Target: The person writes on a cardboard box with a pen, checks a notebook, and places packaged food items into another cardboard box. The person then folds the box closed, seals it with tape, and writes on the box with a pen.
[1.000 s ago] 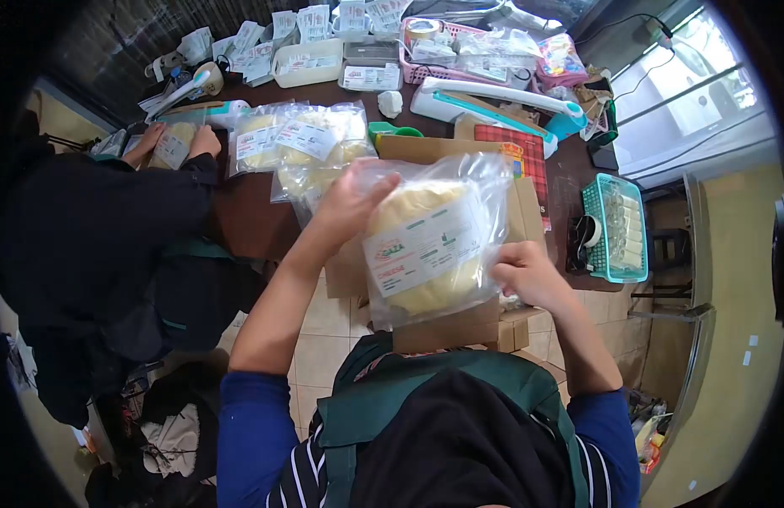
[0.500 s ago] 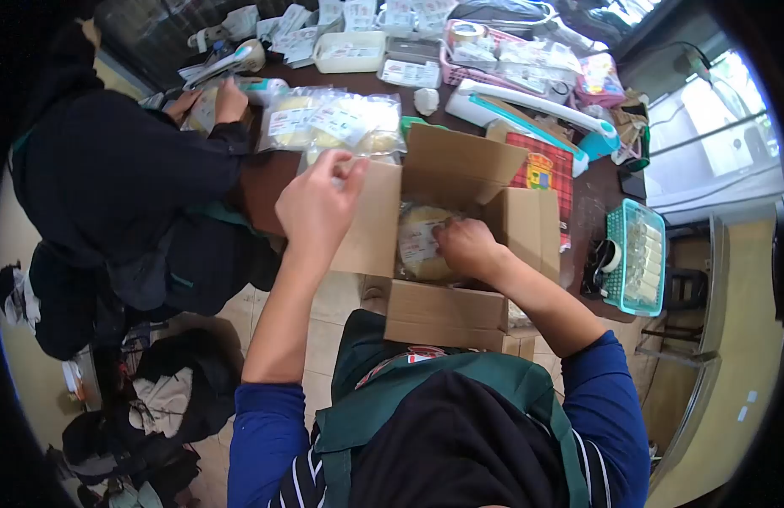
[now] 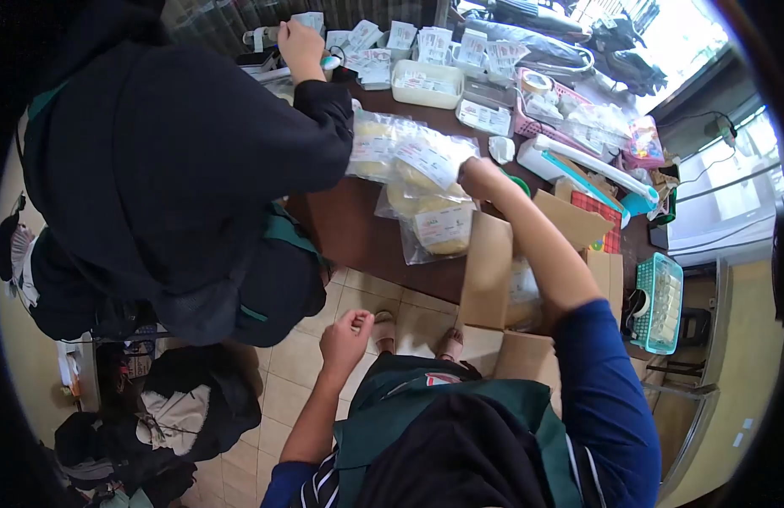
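Observation:
My right hand (image 3: 483,178) reaches over the cardboard box (image 3: 485,275), its fingers closed at the right edge of a clear plastic bag (image 3: 426,161) with a white label. Several such bags, holding pale yellow round contents, lie in an overlapping pile. The nearest labelled bag (image 3: 445,227) rests at the table's front edge, beside the box's left flap. Inside the open box, partly hidden by my right forearm, is another labelled bag (image 3: 523,288). My left hand (image 3: 345,340) is drawn back above the floor, fingers curled together, with nothing visible in them.
At left a co-worker in dark clothes leans over the table, one hand (image 3: 300,46) at the back. Behind the bags stand a white tub (image 3: 427,83) and label stacks. Right of them are a pink basket (image 3: 527,118), a white-and-teal sealer (image 3: 582,178) and a teal basket (image 3: 660,305).
My right hand has left the box and moved up to the bag pile. My left hand has dropped back toward my body. The view has shifted left, and the co-worker's hand has moved back.

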### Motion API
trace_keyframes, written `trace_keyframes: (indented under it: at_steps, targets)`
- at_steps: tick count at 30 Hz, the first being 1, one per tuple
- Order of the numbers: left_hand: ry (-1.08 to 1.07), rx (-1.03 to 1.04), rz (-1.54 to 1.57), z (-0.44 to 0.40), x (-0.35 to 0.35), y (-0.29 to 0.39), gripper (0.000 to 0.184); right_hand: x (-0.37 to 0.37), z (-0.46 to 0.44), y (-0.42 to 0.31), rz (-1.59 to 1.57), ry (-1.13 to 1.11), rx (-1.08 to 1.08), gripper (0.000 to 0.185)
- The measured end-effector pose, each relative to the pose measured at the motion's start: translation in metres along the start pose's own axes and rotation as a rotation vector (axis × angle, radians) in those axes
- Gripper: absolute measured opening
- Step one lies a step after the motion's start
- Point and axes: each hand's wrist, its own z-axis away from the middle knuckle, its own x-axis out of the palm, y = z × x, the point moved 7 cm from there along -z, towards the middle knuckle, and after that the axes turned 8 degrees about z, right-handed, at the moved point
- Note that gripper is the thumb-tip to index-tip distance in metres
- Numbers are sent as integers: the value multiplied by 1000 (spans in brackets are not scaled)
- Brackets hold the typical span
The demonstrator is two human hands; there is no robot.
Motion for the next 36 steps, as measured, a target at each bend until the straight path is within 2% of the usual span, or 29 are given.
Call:
trace_keyframes:
  at_steps: [2, 5, 6, 7, 10, 12, 14, 18, 21, 25, 27, 30, 34, 35, 36]
  targets:
    - [-10, 9, -3, 1, -10, -11, 23, 57, -34, 21, -229, -380, 243, 25]
    - [-7, -11, -9, -4, -25, -38, 22, 148, -56, 43, -886, -767, 684, 13]
    - [-1, -42, -12, -6, -29, -52, 22, 161, -67, 47, -889, -767, 686, 13]
    - [-7, -68, 9, -7, -34, -61, 21, 163, -80, 44, -1096, -634, 597, 12]
    - [-52, -139, 64, -12, -46, -79, 21, 149, -107, 23, -1342, -603, 261, 5]
    - [-72, -144, 54, -21, -49, -85, 21, 101, -102, 7, -1312, -363, 404, 7]
    - [-64, -146, 122, -29, -49, -87, 22, 103, -113, 9, -1239, -355, 417, 10]
    - [-74, -19, 112, -40, -47, -64, 21, 141, -133, 60, -277, -422, 335, 28]
    - [-128, -67, 276, -38, -37, -59, 22, 171, -137, 106, 149, -515, 276, 43]
    - [-205, -123, 333, -32, -29, -58, 22, 152, -101, 112, 34, -646, 280, 50]
    - [-219, -122, 325, -31, -27, -57, 22, 139, -65, 107, -363, -581, 605, 32]
    - [-219, -116, 410, -36, -22, -59, 21, 149, -60, 116, -569, -506, 679, 24]
    - [-300, -48, 484, -51, -9, -40, 22, 116, -100, 132, -505, -304, 566, 22]
    - [-333, -3, 542, -62, -4, -26, 22, 96, -104, 132, -563, -214, 572, 24]
    - [-363, -62, 611, -70, 1, -13, 26, 75, -114, 130, -742, -80, 605, 24]
